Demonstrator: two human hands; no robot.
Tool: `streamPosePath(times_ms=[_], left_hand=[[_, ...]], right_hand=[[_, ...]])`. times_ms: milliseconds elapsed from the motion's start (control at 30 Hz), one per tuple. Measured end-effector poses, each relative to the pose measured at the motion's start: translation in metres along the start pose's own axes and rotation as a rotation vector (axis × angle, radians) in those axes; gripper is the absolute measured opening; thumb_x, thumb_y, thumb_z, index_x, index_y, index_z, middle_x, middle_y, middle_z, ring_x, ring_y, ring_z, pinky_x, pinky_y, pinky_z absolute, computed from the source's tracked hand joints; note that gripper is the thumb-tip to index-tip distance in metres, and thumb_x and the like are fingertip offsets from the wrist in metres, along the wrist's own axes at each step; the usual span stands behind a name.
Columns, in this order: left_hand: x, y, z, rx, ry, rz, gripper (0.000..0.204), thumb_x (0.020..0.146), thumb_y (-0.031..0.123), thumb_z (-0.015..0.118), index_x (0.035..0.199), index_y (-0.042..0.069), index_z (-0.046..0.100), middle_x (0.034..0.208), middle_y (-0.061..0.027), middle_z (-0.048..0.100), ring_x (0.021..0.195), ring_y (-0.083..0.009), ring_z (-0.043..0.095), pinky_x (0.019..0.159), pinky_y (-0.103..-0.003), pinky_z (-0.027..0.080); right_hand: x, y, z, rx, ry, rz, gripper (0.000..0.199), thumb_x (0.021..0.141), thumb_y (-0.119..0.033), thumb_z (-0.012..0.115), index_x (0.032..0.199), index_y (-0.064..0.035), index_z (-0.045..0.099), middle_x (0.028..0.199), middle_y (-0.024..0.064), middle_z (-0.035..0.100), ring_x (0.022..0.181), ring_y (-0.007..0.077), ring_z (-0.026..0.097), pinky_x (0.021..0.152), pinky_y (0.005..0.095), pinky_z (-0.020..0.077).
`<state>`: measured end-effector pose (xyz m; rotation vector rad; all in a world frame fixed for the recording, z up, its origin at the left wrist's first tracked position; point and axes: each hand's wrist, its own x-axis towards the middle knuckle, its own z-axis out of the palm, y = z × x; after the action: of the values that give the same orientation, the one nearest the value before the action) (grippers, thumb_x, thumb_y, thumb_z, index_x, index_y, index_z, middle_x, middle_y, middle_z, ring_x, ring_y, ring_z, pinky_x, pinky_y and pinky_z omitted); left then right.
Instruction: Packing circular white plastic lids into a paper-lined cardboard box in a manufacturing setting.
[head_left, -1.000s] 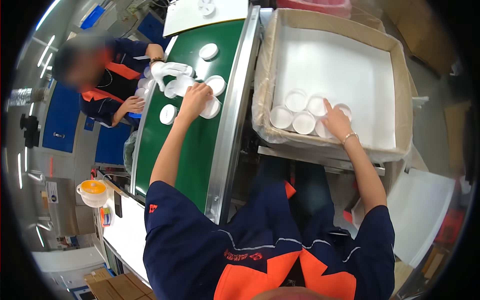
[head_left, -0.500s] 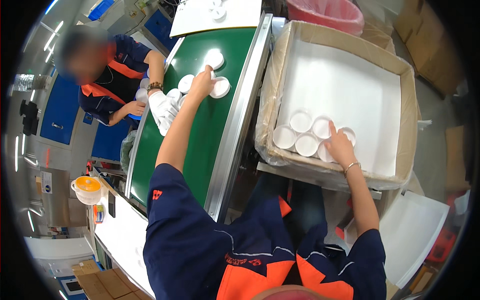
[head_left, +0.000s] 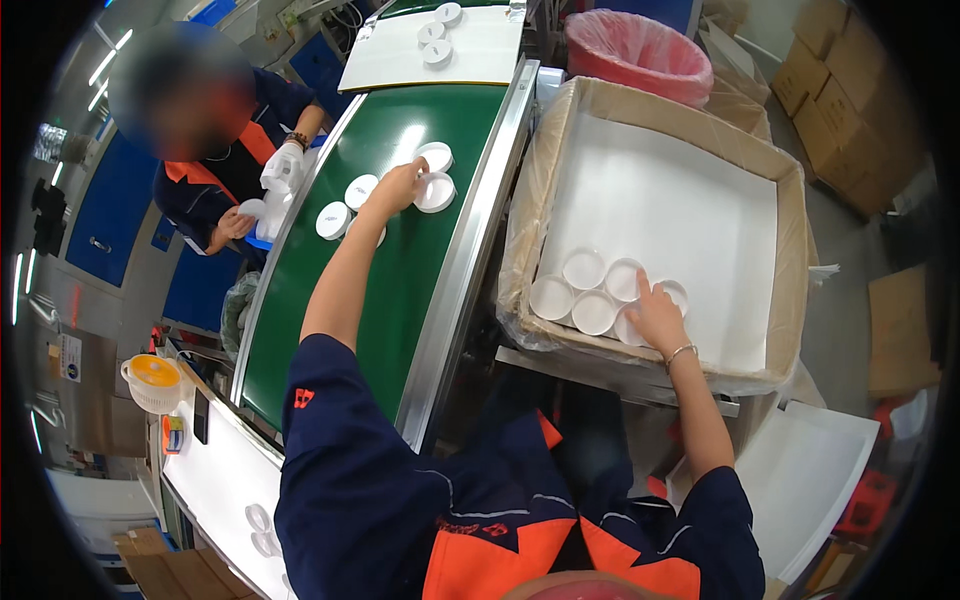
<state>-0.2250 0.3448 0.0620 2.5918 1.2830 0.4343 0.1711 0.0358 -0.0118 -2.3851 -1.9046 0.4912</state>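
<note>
On the green conveyor belt, my left hand has its fingers closed at the edge of a shallow round white lid. Another white lid lies just beyond it, close to the fingertips. More lids rest to the left of my wrist, one partly under my forearm. My right hand reaches into a cardboard box, fingers spread, index finger stretched out at the rim of a lid. Several lids sit there in staggered rows, hollow side up, some partly covered by that hand.
Across the belt a co-worker holds a white lid; one of their hands is gloved. A metal rail separates belt and box. Behind the box stands a pink-lined bin. More lids lie on a white board at the belt's far end.
The co-worker's gloved hand has drawn back from the belt. Fewer lids lie beside my left forearm, and they sit apart. My right hand stays over the lids in the box.
</note>
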Motion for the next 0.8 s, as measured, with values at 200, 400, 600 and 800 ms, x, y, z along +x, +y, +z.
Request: streamPosePath(times_ms=[200,400,600,800], left_hand=[[-0.041,0.092,-0.019,-0.947,0.292,-0.257,0.031,0.089,0.014,0.053,0.119,0.006,0.049,0.105,-0.0117,0.061,0.101,-0.0217,0.059,0.085,-0.038,0.047],[-0.132,0.238,-0.027,-2.181,-0.156,0.000,0.044,0.093,0.034,0.051,0.128,0.009,0.044,0.129,-0.0059,0.051,0.123,-0.0214,0.046,0.104,-0.042,0.037],[-0.158,0.292,-0.026,-2.470,-0.288,-0.002,0.041,0.093,0.037,0.049,0.125,0.012,0.048,0.129,-0.0023,0.052,0.124,-0.0198,0.045,0.104,-0.041,0.035],[-0.161,0.314,-0.028,-2.524,-0.326,-0.116,0.038,0.094,0.037,0.048,0.123,0.012,0.052,0.129,-0.0026,0.052,0.125,-0.0192,0.045,0.105,-0.041,0.034]], right_hand=[[-0.004,0.012,0.009,-0.009,0.058,-0.019,0.076,0.078,-0.029,0.064,0.142,-0.0112,0.027,0.110,0.0194,0.051,0.098,0.0349,0.056,0.079,0.0516,0.0464],[-0.007,0.016,0.007,-0.031,0.076,-0.059,0.074,0.079,-0.029,0.063,0.140,-0.0104,0.028,0.112,0.0206,0.050,0.101,0.0352,0.055,0.082,0.0492,0.0472],[-0.027,0.030,-0.013,0.400,0.147,-0.237,0.068,0.082,-0.025,0.063,0.139,-0.0052,0.031,0.112,0.0230,0.051,0.106,0.0357,0.052,0.091,0.0419,0.0428],[-0.071,0.086,-0.040,0.445,0.348,-0.132,0.055,0.085,-0.019,0.060,0.134,-0.0068,0.041,0.111,0.0169,0.053,0.101,0.0290,0.053,0.088,0.0375,0.0431]])
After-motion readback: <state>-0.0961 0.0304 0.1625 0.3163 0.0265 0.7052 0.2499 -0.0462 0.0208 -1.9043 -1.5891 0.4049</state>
